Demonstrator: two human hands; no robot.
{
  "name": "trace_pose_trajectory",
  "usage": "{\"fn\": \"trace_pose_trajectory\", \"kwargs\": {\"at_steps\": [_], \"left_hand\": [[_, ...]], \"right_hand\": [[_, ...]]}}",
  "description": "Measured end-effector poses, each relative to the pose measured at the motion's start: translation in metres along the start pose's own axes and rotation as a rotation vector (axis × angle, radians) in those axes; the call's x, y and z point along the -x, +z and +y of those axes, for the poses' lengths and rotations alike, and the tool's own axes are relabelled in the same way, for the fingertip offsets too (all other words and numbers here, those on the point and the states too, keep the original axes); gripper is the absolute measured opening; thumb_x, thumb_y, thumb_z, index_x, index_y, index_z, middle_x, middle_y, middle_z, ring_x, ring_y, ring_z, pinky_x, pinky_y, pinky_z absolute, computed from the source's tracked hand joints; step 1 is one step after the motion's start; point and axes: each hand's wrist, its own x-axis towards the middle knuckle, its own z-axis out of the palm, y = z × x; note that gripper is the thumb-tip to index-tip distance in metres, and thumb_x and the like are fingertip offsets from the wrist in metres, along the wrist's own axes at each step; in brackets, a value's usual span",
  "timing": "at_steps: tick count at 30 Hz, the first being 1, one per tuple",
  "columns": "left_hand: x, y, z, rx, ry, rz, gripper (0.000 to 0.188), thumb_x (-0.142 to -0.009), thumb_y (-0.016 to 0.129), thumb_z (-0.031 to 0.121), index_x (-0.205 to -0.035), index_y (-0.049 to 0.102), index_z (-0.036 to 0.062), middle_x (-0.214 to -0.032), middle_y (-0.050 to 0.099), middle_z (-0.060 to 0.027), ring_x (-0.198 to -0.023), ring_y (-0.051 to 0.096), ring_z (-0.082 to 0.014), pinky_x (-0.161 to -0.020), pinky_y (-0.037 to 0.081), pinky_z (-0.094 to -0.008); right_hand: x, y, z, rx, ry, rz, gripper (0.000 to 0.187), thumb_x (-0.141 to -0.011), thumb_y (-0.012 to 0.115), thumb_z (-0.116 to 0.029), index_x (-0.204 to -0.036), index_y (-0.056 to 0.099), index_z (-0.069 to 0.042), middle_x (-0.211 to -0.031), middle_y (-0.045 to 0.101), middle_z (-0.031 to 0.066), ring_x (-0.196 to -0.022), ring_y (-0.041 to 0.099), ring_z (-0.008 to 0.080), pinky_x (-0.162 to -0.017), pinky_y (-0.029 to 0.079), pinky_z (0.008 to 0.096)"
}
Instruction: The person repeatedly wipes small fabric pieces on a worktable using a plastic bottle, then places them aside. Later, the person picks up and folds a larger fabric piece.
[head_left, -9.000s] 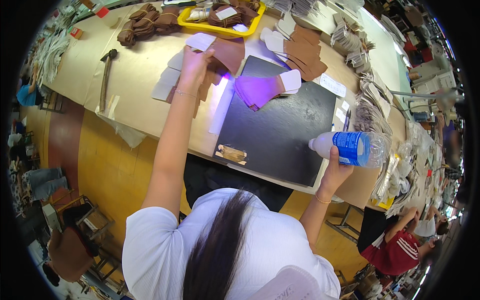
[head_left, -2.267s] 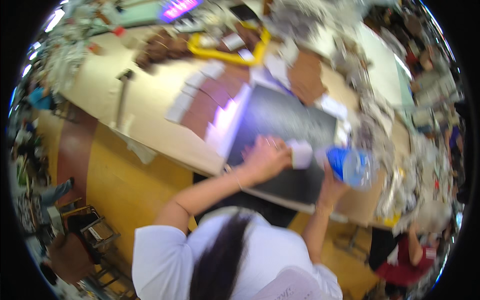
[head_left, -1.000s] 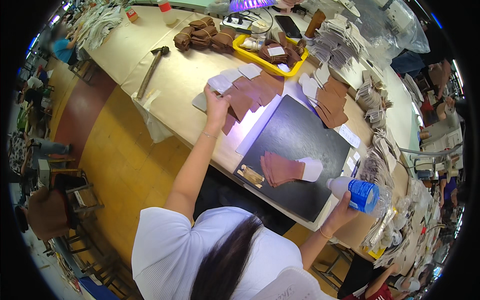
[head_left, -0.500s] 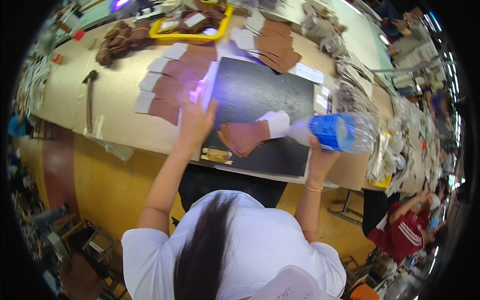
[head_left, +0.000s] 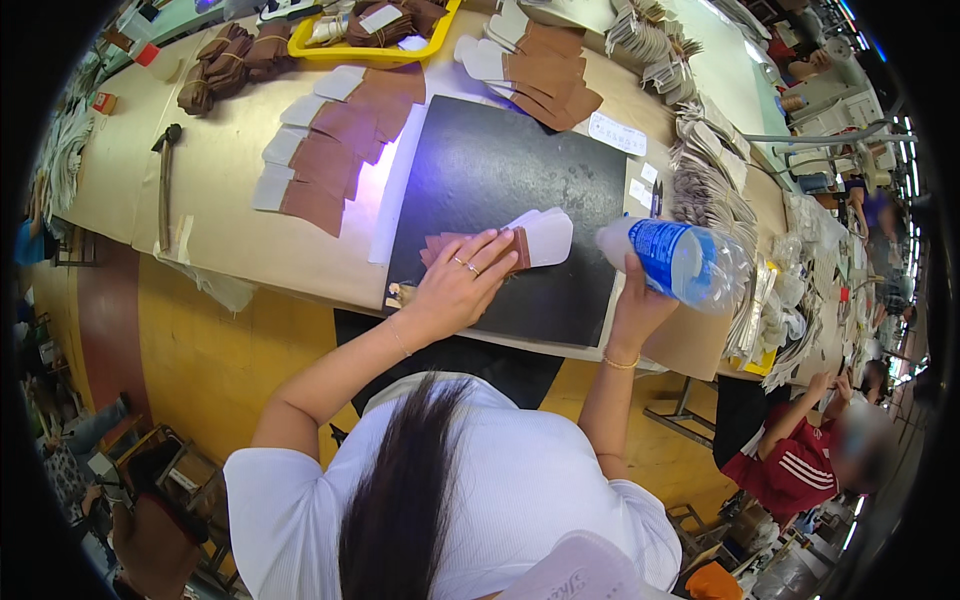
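Observation:
My left hand [head_left: 462, 283] lies flat, fingers stretched, over a small stack of brown pieces with white ends [head_left: 545, 240]. This stack rests on a black board [head_left: 500, 160], and my hand hides much of its brown part. In my right hand [head_left: 640, 312] is a clear plastic bottle with a blue label [head_left: 675, 258], held tilted beside the board's right edge. Its narrow end points left toward the white ends of the stack and looks whitish. A brown scrap-like item [head_left: 400, 295] shows at the board's near left corner, partly covered by my wrist.
Overlapping brown-and-white pieces [head_left: 335, 130] lie left of the board, others [head_left: 540, 75] beyond it. A yellow tray [head_left: 370, 52] with brown bundles stands at the back. A hammer [head_left: 166, 185] lies at left. Stacked pale pieces [head_left: 705, 180] line the right. Another person [head_left: 790, 460] works at right.
My left hand has moved right and nearer, from beside the left row of pieces onto the stack on the board. The bottle stays in my right hand, its base tipped slightly lower.

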Motion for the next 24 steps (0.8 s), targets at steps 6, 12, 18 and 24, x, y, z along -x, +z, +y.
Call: {"fn": "trace_pose_trajectory", "kwargs": {"at_steps": [6,12,18,24], "left_hand": [[0.000,-0.002,-0.001,0.008,0.013,0.006,0.045,-0.085,0.064,0.009,-0.129,0.055,0.0042,-0.141,0.048,-0.0137,-0.128,0.047,-0.0316,-0.103,0.039,-0.0459],[-0.002,0.001,0.001,0.011,0.004,0.012,0.044,-0.085,0.065,0.009,-0.127,0.056,0.0035,-0.139,0.049,-0.0140,-0.128,0.047,-0.0321,-0.103,0.039,-0.0457],[-0.004,0.000,-0.001,-0.001,0.032,0.010,0.043,-0.085,0.065,0.009,-0.126,0.057,0.0033,-0.138,0.051,-0.0140,-0.128,0.048,-0.0313,-0.103,0.040,-0.0451],[-0.002,0.002,0.000,0.013,0.018,0.007,0.043,-0.085,0.065,0.009,-0.126,0.056,0.0027,-0.138,0.050,-0.0144,-0.128,0.047,-0.0319,-0.103,0.039,-0.0460]], "right_hand": [[0.025,0.038,-0.006,0.278,-0.370,-0.465,0.066,-0.075,0.082,-0.011,-0.134,0.052,-0.005,-0.131,0.060,0.0075,-0.124,0.052,0.0224,-0.107,0.040,0.0371],[-0.006,-0.001,0.026,0.126,0.129,-0.008,0.055,-0.073,0.084,-0.010,-0.122,0.060,-0.002,-0.119,0.066,0.0095,-0.105,0.063,0.0229,-0.093,0.048,0.0357],[0.018,0.047,-0.004,0.240,-0.391,-0.271,0.054,-0.071,0.084,-0.009,-0.118,0.061,-0.001,-0.117,0.065,0.0139,-0.107,0.062,0.0252,-0.095,0.047,0.0353],[-0.019,0.026,-0.003,0.287,-0.144,0.002,0.040,-0.072,0.086,-0.016,-0.104,0.069,0.000,-0.098,0.071,0.0116,-0.085,0.069,0.0259,-0.079,0.053,0.0362]]}}
